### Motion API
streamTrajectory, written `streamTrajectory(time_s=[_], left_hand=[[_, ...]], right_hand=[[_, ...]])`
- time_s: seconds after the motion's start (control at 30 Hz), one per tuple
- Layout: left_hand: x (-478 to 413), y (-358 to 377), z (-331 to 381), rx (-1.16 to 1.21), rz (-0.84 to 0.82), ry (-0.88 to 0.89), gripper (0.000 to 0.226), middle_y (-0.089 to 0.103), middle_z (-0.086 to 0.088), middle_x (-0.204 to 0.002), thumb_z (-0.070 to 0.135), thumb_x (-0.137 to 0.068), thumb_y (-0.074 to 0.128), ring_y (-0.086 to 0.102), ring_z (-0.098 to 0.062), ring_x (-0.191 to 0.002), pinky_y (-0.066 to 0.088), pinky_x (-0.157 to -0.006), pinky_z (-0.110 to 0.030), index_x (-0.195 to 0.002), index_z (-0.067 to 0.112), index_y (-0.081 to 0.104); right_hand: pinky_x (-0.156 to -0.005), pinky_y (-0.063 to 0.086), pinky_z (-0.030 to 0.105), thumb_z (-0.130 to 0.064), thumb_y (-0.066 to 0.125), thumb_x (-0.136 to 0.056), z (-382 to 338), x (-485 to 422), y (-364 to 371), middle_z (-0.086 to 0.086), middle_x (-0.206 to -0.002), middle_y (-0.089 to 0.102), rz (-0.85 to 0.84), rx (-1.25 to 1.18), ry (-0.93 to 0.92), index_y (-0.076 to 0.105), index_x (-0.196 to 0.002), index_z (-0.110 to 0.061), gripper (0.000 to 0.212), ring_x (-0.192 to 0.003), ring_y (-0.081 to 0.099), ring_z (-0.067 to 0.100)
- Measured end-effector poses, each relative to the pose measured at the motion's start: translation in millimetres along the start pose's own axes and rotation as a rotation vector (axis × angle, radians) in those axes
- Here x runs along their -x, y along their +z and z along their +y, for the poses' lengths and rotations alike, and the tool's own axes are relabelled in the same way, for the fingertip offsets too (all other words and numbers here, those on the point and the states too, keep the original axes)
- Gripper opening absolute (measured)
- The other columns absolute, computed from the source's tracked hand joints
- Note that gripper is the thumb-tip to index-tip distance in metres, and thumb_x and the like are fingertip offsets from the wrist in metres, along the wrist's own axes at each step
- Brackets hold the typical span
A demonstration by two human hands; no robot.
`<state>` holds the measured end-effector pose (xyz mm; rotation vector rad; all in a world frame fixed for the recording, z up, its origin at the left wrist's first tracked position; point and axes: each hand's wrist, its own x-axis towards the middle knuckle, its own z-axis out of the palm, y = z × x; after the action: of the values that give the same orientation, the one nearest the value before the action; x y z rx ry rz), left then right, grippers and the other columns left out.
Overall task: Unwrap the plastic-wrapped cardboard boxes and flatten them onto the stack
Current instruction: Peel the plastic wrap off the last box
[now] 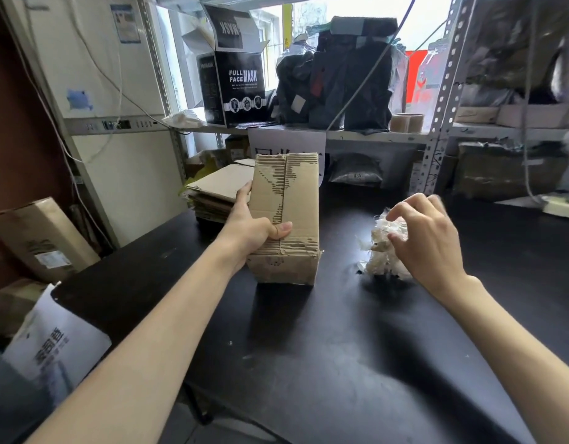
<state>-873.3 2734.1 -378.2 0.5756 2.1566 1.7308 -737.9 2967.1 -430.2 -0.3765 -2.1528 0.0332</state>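
A brown cardboard box (289, 216) with torn, ribbed top paper stands on the black table (308, 347). My left hand (254, 229) grips its left side, thumb pressed on the top face near the centre seam. A crumpled wad of clear plastic wrap and tape (384, 248) lies on the table to the right of the box. My right hand (427, 232) hovers just over that wad with fingers loosely curled, holding nothing that I can make out. A stack of flattened cardboard (217, 190) lies behind the box at the table's far left.
A metal shelf (356, 134) runs behind the table, carrying a black "Full Face Mask" box (233, 88), dark wrapped parcels (337, 81) and a tape roll (406, 122). A long cardboard carton (39, 238) leans at the left. A white printed bag (52, 341) hangs off the table's near-left corner.
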Motion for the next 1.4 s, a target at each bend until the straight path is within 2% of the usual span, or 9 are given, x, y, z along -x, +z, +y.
streamTrajectory(time_s=[0.4,0.57,0.67,0.77,0.97,1.1,1.2,1.3,1.4], left_hand=[[2.5,-2.5,-13.2,0.006,-0.039,-0.005,0.125,0.044,-0.005,-0.146,0.022,-0.055,0.087,0.051,-0.028,-0.129,0.043,-0.111,-0.052,-0.148,0.059,0.012],[17.6,-8.1,-17.1,-0.077,-0.079,0.032,0.132,0.034,-0.005,-0.151,0.029,-0.059,0.092,0.044,-0.027,-0.135,0.039,-0.114,-0.052,-0.149,0.060,0.001],[22.2,-14.0,-17.7,-0.103,-0.063,0.003,0.129,0.027,-0.005,-0.154,0.020,-0.070,0.092,0.039,-0.027,-0.138,0.036,-0.116,-0.052,-0.158,0.044,0.000],[31.8,-20.8,-16.1,-0.099,-0.118,0.022,0.139,0.037,-0.005,-0.155,0.049,-0.045,0.097,0.046,-0.028,-0.136,0.039,-0.114,-0.054,-0.152,0.049,0.008],[55.5,-30.1,2.4,0.155,-0.152,0.093,0.110,0.059,-0.008,-0.138,0.089,-0.055,0.066,0.054,-0.027,-0.127,0.039,-0.111,-0.054,-0.142,0.027,0.043],[68.0,-32.3,18.9,0.210,-0.182,0.110,0.054,0.068,0.005,-0.099,0.070,-0.091,0.046,0.062,-0.010,-0.094,0.048,-0.086,-0.033,-0.115,0.026,0.064],[66.5,-34.1,21.3,0.198,-0.208,0.057,0.096,0.064,-0.008,-0.113,0.069,-0.060,0.076,0.065,-0.024,-0.103,0.056,-0.089,-0.045,-0.135,0.020,0.043],[67.6,-43.1,23.0,0.230,-0.378,0.105,0.093,0.064,-0.010,-0.122,0.036,-0.059,0.075,0.065,-0.030,-0.110,0.053,-0.097,-0.046,-0.142,0.036,0.033],[68.2,-50.6,23.6,0.198,-0.428,0.140,0.108,0.067,-0.007,-0.119,0.042,-0.046,0.081,0.067,-0.025,-0.106,0.052,-0.093,-0.041,-0.144,0.033,0.035]], right_hand=[[-0.062,0.048,0.030,-0.013,0.075,-0.082,-39.7,1.8,-1.6,0.000,-0.082,0.064,-0.122,-0.305,0.008,0.071,-0.085,-0.011,0.005,-0.061,0.060,0.015],[-0.075,0.058,0.033,-0.041,0.065,-0.090,-100.4,9.9,1.4,-0.007,-0.104,0.067,-0.385,-0.683,0.231,0.058,-0.123,-0.016,0.042,-0.086,0.065,0.005],[-0.080,0.056,0.038,-0.042,0.072,-0.085,-117.4,14.1,5.2,-0.001,-0.112,0.061,-0.350,-0.634,0.286,0.048,-0.134,-0.020,0.060,-0.093,0.063,0.010],[-0.078,0.055,0.028,-0.026,0.080,-0.080,-120.5,8.8,-13.1,0.004,-0.105,0.062,-0.437,-0.744,0.363,0.035,-0.148,-0.024,0.082,-0.087,0.063,0.007],[-0.074,0.050,0.025,-0.009,0.074,-0.075,-124.4,9.8,-49.9,0.005,-0.098,0.063,-0.459,-0.933,0.509,0.048,-0.109,-0.016,0.044,-0.088,0.063,0.014],[-0.077,0.050,0.040,-0.054,0.064,-0.066,-130.8,11.0,-69.1,0.007,-0.101,0.068,-0.376,-1.186,0.758,0.055,-0.096,-0.012,0.052,-0.090,0.067,0.025],[-0.079,0.054,0.044,-0.071,0.061,-0.072,-140.5,7.5,-84.9,0.005,-0.092,0.072,-0.349,-1.163,0.755,0.061,-0.091,-0.015,0.058,-0.087,0.070,0.025],[-0.077,0.054,0.042,-0.055,0.075,-0.073,-142.6,6.9,-91.0,0.001,-0.098,0.071,-0.362,-1.079,0.685,0.051,-0.126,-0.030,0.063,-0.087,0.070,0.023],[-0.088,0.055,0.047,-0.046,0.078,-0.062,-140.5,12.2,-97.5,0.002,-0.110,0.071,-0.416,-1.034,0.621,0.043,-0.133,-0.046,0.080,-0.101,0.069,0.021]])
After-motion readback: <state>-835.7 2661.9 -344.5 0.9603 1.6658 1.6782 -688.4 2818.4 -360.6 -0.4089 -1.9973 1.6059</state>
